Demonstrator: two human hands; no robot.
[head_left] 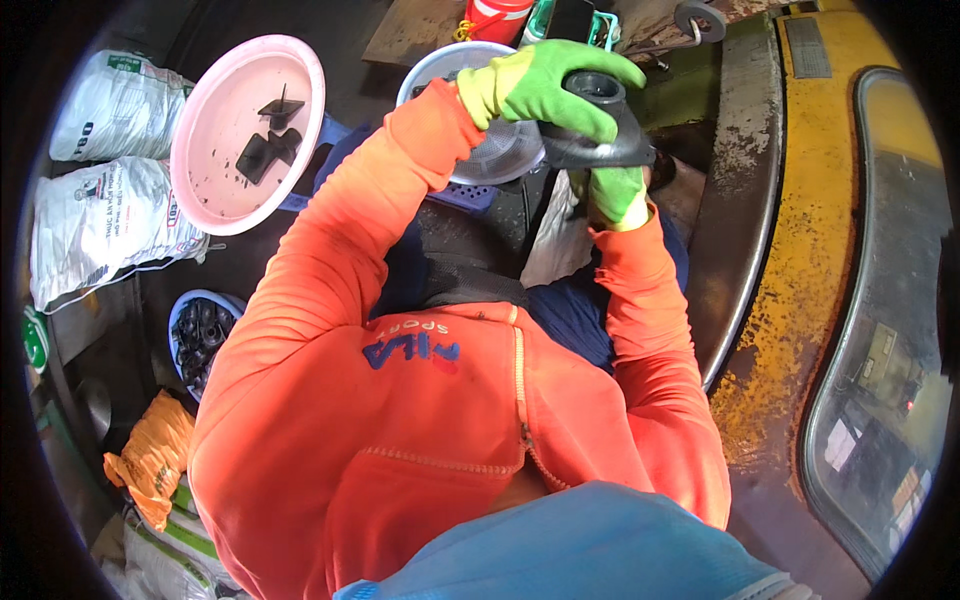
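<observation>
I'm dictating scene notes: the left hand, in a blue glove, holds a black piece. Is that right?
Not quite: the glove is bright green, not blue, as the head view shows. The left hand does hold a black piece.

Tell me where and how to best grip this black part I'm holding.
Hold the black part by its round collar, probably best from the left: left hand with thumb and fingers on opposite sides, since the collar stands narrow above a wide, flared base. The right hand can steady that base from below.
</observation>
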